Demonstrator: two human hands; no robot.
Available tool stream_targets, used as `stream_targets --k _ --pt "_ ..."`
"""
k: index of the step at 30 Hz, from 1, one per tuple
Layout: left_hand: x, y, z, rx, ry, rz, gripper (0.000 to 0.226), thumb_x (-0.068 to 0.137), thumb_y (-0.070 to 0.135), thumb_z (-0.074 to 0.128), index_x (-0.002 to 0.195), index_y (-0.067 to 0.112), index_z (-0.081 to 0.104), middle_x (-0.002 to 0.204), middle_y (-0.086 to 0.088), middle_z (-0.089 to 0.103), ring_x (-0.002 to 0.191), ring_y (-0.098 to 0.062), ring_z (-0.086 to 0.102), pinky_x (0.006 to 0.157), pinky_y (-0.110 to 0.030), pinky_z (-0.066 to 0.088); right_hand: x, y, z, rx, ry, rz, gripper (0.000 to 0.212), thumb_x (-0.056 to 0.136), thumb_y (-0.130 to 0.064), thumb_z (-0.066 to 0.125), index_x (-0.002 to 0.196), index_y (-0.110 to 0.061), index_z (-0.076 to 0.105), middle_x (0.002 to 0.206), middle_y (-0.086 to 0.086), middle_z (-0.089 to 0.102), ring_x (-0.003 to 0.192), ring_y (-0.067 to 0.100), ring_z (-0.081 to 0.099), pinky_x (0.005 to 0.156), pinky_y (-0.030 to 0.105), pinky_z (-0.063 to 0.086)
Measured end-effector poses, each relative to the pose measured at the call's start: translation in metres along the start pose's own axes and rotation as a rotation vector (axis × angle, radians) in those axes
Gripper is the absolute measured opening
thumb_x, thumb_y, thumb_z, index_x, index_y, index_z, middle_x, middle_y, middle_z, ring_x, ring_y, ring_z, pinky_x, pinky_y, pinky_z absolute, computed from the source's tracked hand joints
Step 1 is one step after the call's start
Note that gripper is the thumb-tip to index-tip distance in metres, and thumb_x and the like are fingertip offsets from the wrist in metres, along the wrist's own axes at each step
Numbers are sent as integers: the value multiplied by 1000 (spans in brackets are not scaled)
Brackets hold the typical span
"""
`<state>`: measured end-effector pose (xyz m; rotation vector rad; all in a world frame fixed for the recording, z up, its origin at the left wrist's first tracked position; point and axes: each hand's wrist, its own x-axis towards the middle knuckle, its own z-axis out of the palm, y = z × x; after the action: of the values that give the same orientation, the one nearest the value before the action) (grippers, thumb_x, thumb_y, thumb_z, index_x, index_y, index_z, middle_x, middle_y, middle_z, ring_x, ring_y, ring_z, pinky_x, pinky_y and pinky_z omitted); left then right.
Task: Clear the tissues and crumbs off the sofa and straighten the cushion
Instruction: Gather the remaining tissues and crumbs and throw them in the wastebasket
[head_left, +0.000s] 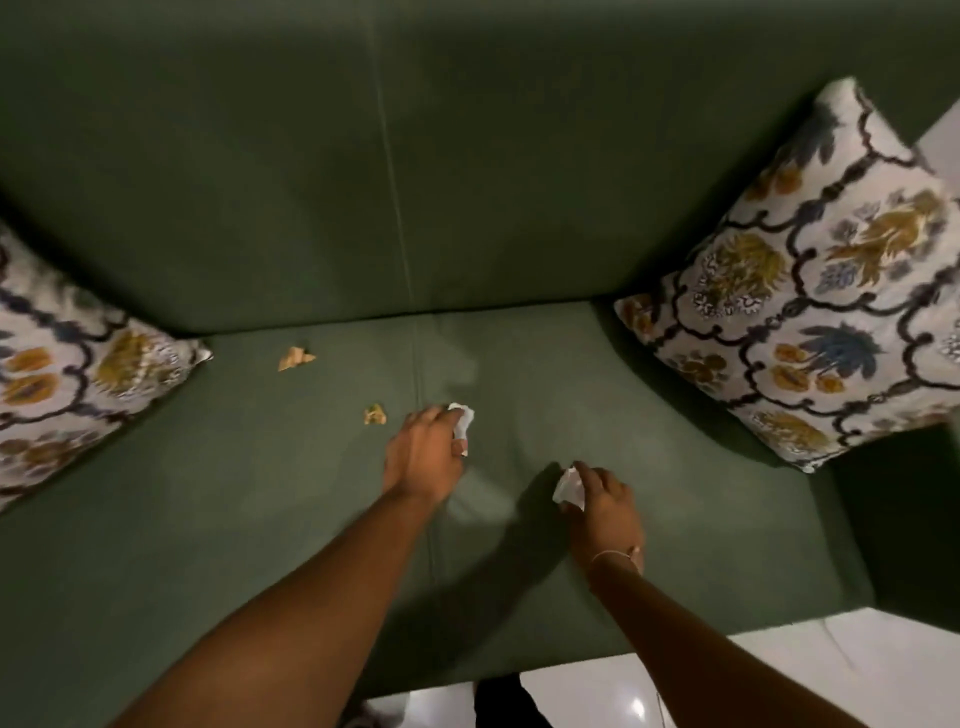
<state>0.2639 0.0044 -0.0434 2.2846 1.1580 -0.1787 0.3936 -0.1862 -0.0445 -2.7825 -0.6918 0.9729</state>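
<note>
Green fabric covers the whole sofa (260, 493), its seat running left to right with a seam down the middle and a tall backrest at the far side. Pale, glossy floor (810, 660) shows at the near right, past the seat's front edge. Two patterned cushions sit on the seat: the left cushion (67, 384) lies tilted at the far left, partly cut off by the edge of view, and the right cushion (810, 280) leans up at the far right corner. Both arms reach out over the middle of the seat. The left hand (423, 454) is curled around a crumpled white tissue (462, 418), which pokes out past the fingers on the far side. The right hand (602, 506), with a thin bracelet (615, 555) at the wrist, pinches a second white tissue (567, 486) between its fingers, near the seat. Two crumbs lie on the left half of the seat: a small yellowish crumb (374, 414) just left of the left hand, and a larger pale crumb (295, 358) farther back, near the left cushion's corner.
</note>
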Motion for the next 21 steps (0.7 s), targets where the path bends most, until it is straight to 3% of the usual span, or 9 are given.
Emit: stream_targets --k 3,6,10,12,14,18,21 --pt "25 7 21 115 -72 -32 43 85 29 58 127 26 50 133 -4 50 120 -27 46 87 -41 50 18 17 9 -25 -79 -1 72 88 -25 66 149 -28 29 149 6 40 135 29 39 110 43 40" --pt "33 -3 38 189 -39 -8 39 88 26 56 126 24 51 132 -4 49 122 -26 44 88 -40 49 25 22 22 -50 0 -25 56 91 -24 62 142 -27 42 140 4 48 127 25 44 103 38 46" --pt "30 -22 42 78 57 27 18 89 28 55 100 21 68 102 -2 68 99 -25 60 76 -35 48 34 20 30 -61 99 17 30 93 -20 58 123 -24 64 118 4 65 113 25 52 88 37 50" --pt "21 -34 34 56 136 51 10 79 29 65 81 22 73 80 1 71 79 -24 66 62 -28 49 35 14 31 -36 114 45 26 94 -22 57 117 -24 68 112 5 68 110 26 55 85 38 51" --pt "11 -53 17 38 235 60 11 75 31 66 74 24 75 72 5 71 72 -21 67 59 -25 49 34 -4 33 -6 143 13 24 94 -25 58 115 -25 70 107 4 69 106 25 57 81 37 52" --pt "14 -113 -32 32 302 -118 11 80 26 69 88 30 75 95 7 71 90 -23 62 71 -31 51 32 -78 41 45 159 -235 19 88 -26 65 104 -24 75 98 4 73 97 28 60 78 37 51" --pt "31 -153 -74 37 352 -202 13 80 32 69 91 28 76 111 3 69 100 -29 60 76 -37 51 34 -147 50 -4 175 -475 16 81 -24 73 95 -25 79 104 4 74 99 31 62 81 38 53"
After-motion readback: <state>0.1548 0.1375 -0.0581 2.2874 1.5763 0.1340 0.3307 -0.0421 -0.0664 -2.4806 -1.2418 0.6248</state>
